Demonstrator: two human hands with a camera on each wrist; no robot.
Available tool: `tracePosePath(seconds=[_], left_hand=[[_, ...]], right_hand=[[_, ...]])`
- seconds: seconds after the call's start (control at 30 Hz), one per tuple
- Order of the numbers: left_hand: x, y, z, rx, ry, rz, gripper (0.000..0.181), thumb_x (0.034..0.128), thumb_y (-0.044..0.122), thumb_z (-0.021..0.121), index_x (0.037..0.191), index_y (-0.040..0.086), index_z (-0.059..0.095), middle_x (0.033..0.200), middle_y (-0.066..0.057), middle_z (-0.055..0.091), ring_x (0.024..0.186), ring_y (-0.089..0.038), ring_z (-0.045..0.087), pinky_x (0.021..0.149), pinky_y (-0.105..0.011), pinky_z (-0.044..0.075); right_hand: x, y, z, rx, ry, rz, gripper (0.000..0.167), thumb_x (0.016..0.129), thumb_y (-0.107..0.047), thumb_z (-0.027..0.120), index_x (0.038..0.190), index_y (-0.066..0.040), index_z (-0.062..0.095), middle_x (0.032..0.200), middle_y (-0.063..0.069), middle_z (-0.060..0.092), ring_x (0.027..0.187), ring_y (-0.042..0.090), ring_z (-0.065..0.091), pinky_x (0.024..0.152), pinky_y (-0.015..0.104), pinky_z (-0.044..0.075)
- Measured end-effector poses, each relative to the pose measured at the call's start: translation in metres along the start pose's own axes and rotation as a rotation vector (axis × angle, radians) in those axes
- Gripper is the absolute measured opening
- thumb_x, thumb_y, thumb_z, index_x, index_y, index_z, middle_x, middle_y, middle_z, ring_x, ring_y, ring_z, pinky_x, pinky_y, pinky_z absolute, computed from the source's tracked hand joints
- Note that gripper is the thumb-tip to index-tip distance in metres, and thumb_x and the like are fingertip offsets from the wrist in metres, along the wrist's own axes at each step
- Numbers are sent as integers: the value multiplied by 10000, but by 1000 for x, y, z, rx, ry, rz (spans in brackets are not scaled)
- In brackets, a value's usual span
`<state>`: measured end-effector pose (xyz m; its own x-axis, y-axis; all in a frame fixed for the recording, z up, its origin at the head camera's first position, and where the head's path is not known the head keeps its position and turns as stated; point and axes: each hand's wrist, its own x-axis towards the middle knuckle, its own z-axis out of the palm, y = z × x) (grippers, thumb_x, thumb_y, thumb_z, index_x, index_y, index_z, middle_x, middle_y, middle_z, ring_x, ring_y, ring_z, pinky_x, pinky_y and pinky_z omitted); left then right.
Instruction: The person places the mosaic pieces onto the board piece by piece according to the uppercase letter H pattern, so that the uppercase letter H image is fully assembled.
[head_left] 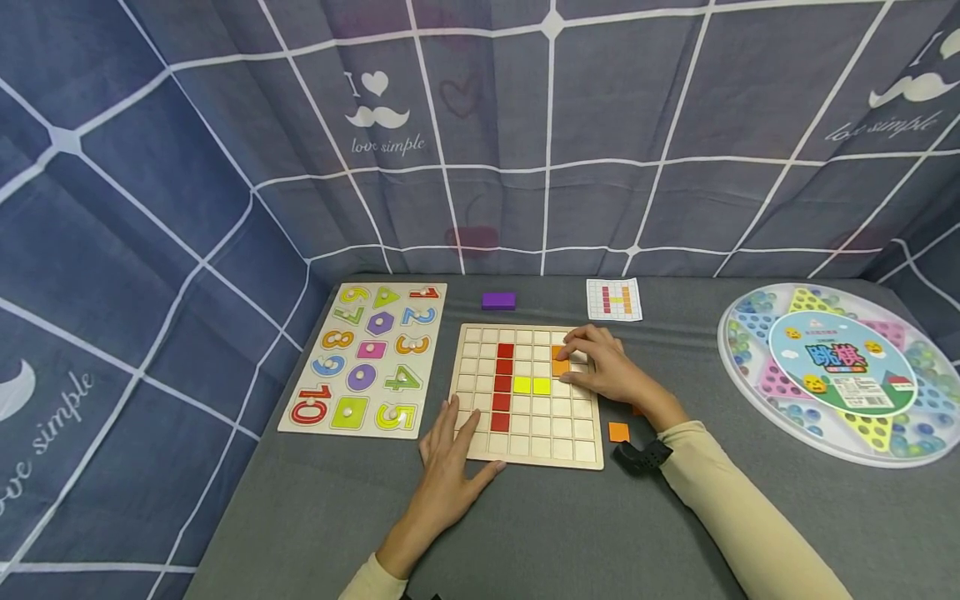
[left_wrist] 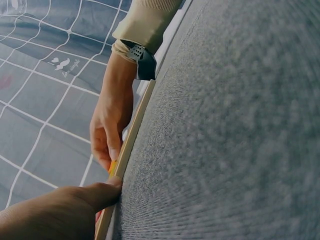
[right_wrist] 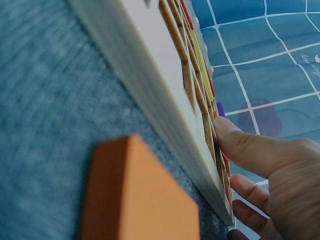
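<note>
A pale wooden grid board (head_left: 541,452) lies on the grey cloth. A column of red square tiles (head_left: 502,383) fills part of it, with two yellow tiles (head_left: 532,385) beside the column. Orange tiles (head_left: 557,353) sit towards the board's upper right. There my right hand (head_left: 611,367) pinches an orange tile between thumb and finger, partly hiding it; the right wrist view shows the thumb (right_wrist: 250,150) against it. My left hand (head_left: 448,479) rests with spread fingers on the board's lower left corner, its thumb (left_wrist: 102,194) along the near edge.
One loose orange tile (head_left: 618,432) lies right of the board, another partly under the right wrist. Behind stand a purple block (head_left: 498,301) and a pattern card (head_left: 613,300). A number puzzle board (head_left: 408,358) lies left, a round game board (head_left: 750,375) right.
</note>
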<state>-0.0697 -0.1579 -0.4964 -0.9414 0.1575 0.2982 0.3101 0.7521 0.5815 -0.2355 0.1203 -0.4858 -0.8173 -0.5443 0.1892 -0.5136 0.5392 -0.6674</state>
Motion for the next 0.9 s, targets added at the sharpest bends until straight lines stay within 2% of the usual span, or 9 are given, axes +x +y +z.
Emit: tracePosePath(seconds=[0.4,0.9], left_hand=[[-1,0,0,-3,2,1,768,787,314,819,1394,-30,497,1564,-306,221,1445,-497,180,986,-585,167],[0,0,0,-10,-3,-3,765,789,315,817,1392,-31,498,1564,-306,221,1441,-502,181,983,-585,168]], right_hand=[[-1,0,0,-21,-3,-8,267,820,-270,799,1058,-187,713,1314,90,518,1180,292,392,924,494,228],[-3,-1,-2,-28,-11,-52,245,828,-222,790,1061,-183,728,1334,126,521,1188,322,399,960,548,244]])
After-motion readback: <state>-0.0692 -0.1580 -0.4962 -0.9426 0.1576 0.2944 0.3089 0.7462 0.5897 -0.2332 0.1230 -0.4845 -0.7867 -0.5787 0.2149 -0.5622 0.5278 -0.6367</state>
